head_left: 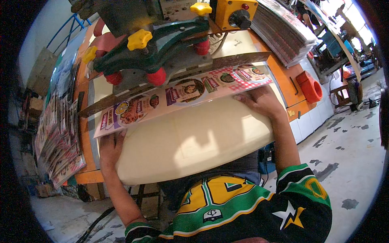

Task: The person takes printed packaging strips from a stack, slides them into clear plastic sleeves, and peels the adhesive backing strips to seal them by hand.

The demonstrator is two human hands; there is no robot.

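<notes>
A long printed strip (162,99) with food pictures lies across the cream work surface (194,137), its far edge against a long metal bar (239,60) of the green machine (162,44). At the strip's left end, my left hand (111,150) holds the near corner, with some fingers hidden under it. My right hand (263,101) is at the right end, its thumb stretched along the near edge and its other fingers partly hidden by the strip.
Stacked printed sheets stand at the left (60,137) and at the back right (283,32). The machine carries yellow knobs (139,39) and a yellow control box (235,14). An orange-red round object (309,87) sits on the right edge of the orange table (287,83).
</notes>
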